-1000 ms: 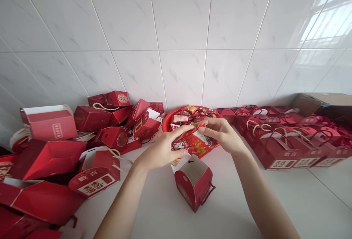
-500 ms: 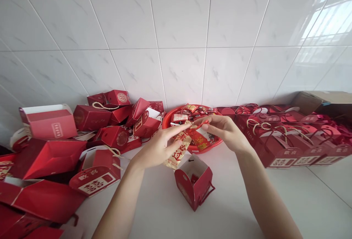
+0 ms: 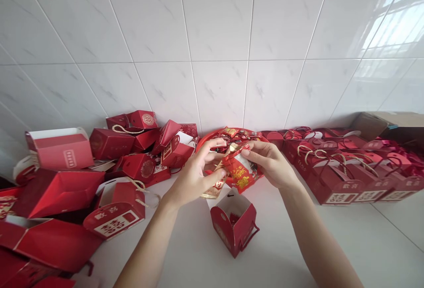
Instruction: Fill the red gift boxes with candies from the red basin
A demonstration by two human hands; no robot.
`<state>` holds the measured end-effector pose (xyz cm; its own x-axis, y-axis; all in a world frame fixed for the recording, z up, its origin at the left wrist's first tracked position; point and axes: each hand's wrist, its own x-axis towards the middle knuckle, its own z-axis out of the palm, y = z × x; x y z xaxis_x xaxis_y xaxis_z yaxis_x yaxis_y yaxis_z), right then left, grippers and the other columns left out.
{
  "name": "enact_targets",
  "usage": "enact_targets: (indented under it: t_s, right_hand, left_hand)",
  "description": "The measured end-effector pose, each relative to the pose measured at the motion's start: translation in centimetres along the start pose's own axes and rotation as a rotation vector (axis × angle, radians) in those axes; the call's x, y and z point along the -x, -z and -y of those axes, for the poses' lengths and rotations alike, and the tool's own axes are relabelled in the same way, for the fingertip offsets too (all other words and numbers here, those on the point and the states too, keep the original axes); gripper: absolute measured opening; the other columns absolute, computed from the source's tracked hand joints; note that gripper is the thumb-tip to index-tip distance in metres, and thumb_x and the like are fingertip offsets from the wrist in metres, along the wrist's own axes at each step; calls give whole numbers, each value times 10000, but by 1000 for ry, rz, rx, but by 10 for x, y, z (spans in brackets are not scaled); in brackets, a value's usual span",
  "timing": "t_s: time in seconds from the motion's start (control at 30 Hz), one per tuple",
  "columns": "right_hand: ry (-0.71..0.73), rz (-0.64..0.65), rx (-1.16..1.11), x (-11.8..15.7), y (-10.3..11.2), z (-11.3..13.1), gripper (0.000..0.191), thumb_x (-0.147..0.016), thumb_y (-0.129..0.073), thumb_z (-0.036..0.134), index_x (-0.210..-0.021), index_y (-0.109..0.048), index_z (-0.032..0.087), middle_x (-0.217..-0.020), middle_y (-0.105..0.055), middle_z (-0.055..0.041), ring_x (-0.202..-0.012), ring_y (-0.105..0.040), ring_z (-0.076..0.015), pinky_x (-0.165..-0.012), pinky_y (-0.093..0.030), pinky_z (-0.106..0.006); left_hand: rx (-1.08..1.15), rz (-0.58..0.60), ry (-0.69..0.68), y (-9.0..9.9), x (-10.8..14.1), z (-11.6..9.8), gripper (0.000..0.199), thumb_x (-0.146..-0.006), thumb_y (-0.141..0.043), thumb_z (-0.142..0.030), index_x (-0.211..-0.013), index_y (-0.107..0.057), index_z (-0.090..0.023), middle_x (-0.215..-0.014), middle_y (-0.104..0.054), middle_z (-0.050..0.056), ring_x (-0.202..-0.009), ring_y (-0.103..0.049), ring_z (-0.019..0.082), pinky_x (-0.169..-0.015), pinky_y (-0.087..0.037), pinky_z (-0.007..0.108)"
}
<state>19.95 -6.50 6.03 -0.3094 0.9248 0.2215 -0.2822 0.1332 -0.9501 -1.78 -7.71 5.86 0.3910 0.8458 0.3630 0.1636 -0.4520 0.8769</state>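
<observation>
My left hand (image 3: 194, 175) is closed on a gold snack packet (image 3: 215, 189) with red lettering, its thumb beside a second packet. That one, a red snack packet (image 3: 241, 176) with gold print and a clear part, hangs by its top edge from the pinched fingers of my right hand (image 3: 270, 162). Below both packets stands an open red gift box (image 3: 228, 230) with a cord handle and something small and red inside. Just behind my hands, a red basin (image 3: 206, 138) full of wrapped sweets is partly hidden.
On the left lies a heap of open red gift boxes (image 3: 64, 191). Rows of closed red gift boxes (image 3: 334, 182) with rope handles stand at right, before a cardboard carton (image 3: 374, 122). A white tiled wall (image 3: 218, 89) bounds the back of the white table (image 3: 265, 257).
The red packet has come up out of the basin in my right hand. The gold packet has turned and dropped lower, more covered by my left hand and the red packet.
</observation>
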Motion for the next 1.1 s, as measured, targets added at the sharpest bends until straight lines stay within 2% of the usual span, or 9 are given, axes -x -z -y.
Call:
enact_targets:
  t_s: [0.07, 0.13, 0.23, 0.33, 0.53, 0.7, 0.77, 0.9, 1.1]
  right_hand:
    - [35, -110, -38, -1, 1, 2, 285, -708, -870, 410, -737, -701, 183, -706, -692, 0, -599, -592, -116, -568, -460, -233]
    - [67, -214, -90, -2, 4, 4, 296, -665, -894, 399, -697, -693, 185, -680, -689, 3, -580, -587, -116, -559, -467, -233]
    - [71, -289, -136, -2, 9, 8, 313, -624, -914, 389, -649, -678, 184, -647, -675, 0, -568, -582, -118, -542, -466, -232]
    - [24, -263, -133, -1, 10, 11, 318, -626, -908, 398, -638, -676, 180, -635, -663, -3, -559, -570, -118, -522, -453, -231]
    - [-74, -134, -62, 0, 9, 12, 323, -649, -894, 402, -678, -680, 162, -629, -625, 7, -542, -520, -92, -512, -407, -216]
    - [-43, -97, -1, 1, 5, 13, 351, -666, -880, 427, -651, -652, 160, -585, -561, 27, -506, -439, -72, -478, -329, -217]
    - [-6, -112, 9, 3, 4, 12, 337, -678, -875, 429, -677, -665, 165, -611, -584, 21, -529, -464, -79, -501, -348, -221]
    - [86, -159, 42, 6, 3, 9, 291, -718, -859, 423, -728, -694, 184, -663, -644, 5, -579, -534, -106, -540, -398, -235]
    - [198, -261, 28, 10, 0, 6, 217, -756, -842, 408, -770, -746, 213, -736, -723, -26, -648, -630, -150, -586, -488, -263]
  left_hand:
    - [-24, 2, 38, 2, 0, -1, 688, -850, -704, -263, -1477, -422, -279, -1286, -681, 105, -1096, -697, 262, -858, -593, 363]
    - [-80, 38, 65, 5, 0, 0, 570, -853, -709, -301, -1398, -544, -261, -1147, -730, 70, -1004, -707, 245, -805, -584, 336]
    - [-197, 67, 32, 10, -1, 2, 188, -896, -665, -358, -946, -733, -190, -878, -720, 25, -840, -668, 200, -747, -540, 297]
    - [-216, 93, -34, 12, 0, 0, 279, -932, -619, -360, -724, -660, -177, -727, -634, 1, -734, -593, 161, -680, -493, 271]
    - [-158, 183, -125, 9, 0, -5, 196, -925, -559, -194, -819, -724, -194, -989, -719, 54, -956, -652, 204, -856, -516, 315]
    - [-149, 53, -155, 4, -2, -4, 259, -870, -535, -142, -661, -679, -193, -1039, -720, 68, -971, -677, 217, -861, -537, 338]
    - [-152, -11, -156, 1, -2, -4, 201, -840, -559, -145, -732, -718, -202, -1091, -725, 73, -1046, -675, 237, -886, -547, 343]
    - [-79, -153, -74, -4, -3, -4, 342, -781, -677, -207, -1120, -718, -225, -1173, -728, 75, -1088, -685, 251, -904, -576, 354]
    - [91, -249, 14, -6, -2, 1, 331, -903, -652, -464, -1006, -761, -169, -999, -782, 76, -973, -727, 254, -881, -594, 367]
